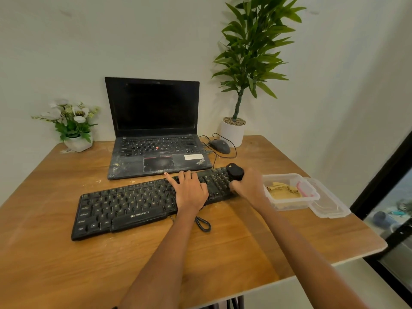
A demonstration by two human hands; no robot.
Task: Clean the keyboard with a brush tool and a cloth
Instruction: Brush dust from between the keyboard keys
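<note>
Left hand (192,190) flat, fingers spread, pins black Zebronics keyboard (124,206) on wooden bench (223,253). Right hand (249,186) fingers clamp black round brush tool (234,171) at numpad end. Risk: debris flicks into open plastic cloth box (289,192).

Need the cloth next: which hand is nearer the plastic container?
Right. The right hand holds the brush tool just beside the plastic container; the left hand rests mid-keyboard.
</note>
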